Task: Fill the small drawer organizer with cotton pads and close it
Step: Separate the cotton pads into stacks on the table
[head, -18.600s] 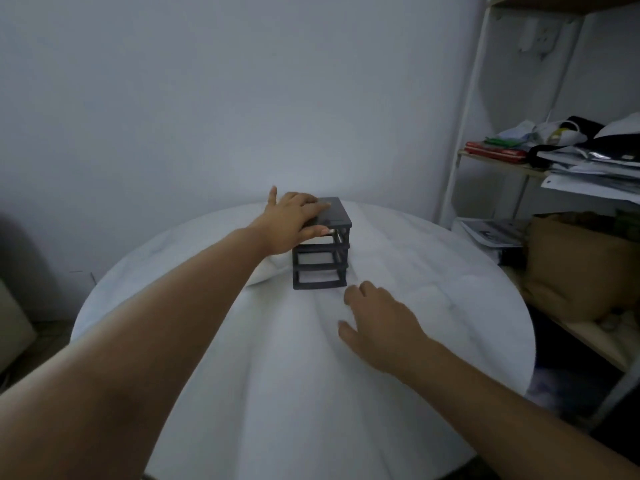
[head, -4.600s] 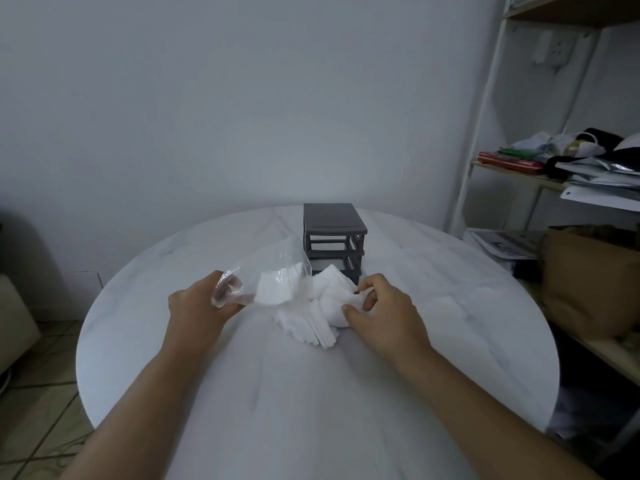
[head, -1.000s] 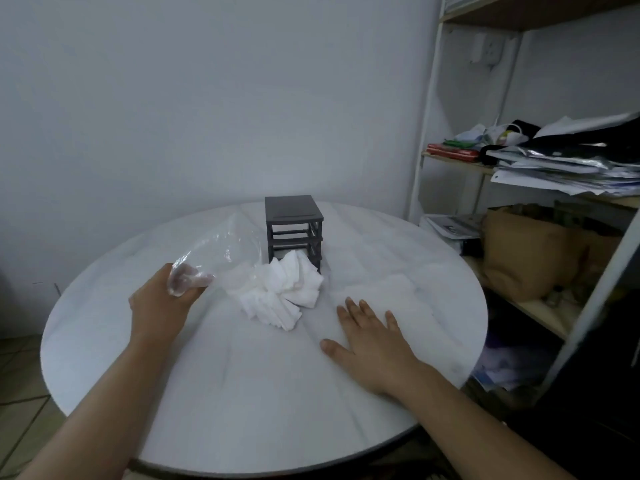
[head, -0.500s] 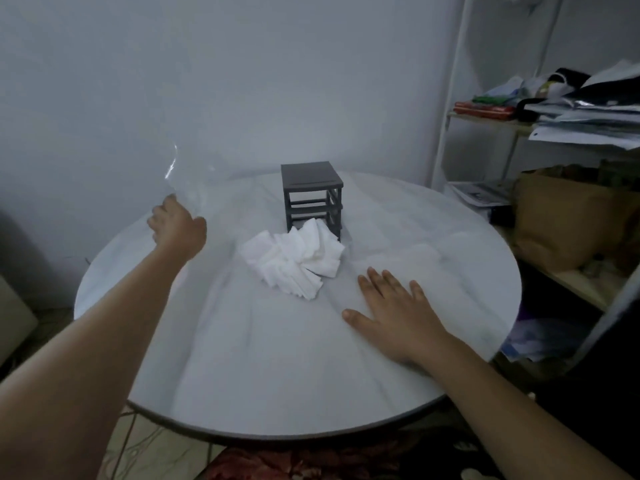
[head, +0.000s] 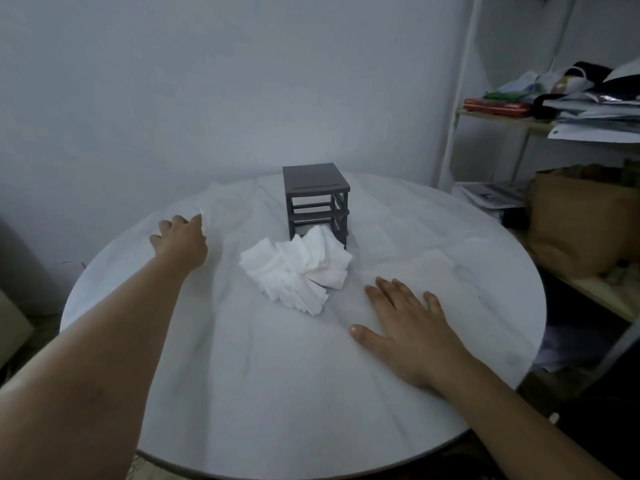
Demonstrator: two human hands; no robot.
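The small dark grey drawer organizer [head: 314, 188] stands at the far middle of the round white table [head: 277, 393]. Its front slots look see-through, and the lowest one is partly hidden. A loose pile of white cotton pads [head: 298, 270] lies against its front. My left hand [head: 180, 242] reaches to the far left and pinches the edge of a clear plastic bag [head: 225, 209] that lies flattened on the table. My right hand [head: 407, 325] rests flat, palm down with fingers spread, to the right of the pads and holds nothing.
A white shelf unit [head: 460, 98] stands to the right, with stacked papers and clothes [head: 571, 98] on it. A brown paper bag [head: 585, 216] sits on a lower shelf. A plain wall is behind the table.
My left hand has brought the clear bag down from the air onto the far left of the table. The right hand has stayed flat, and the pads and organizer have not moved.
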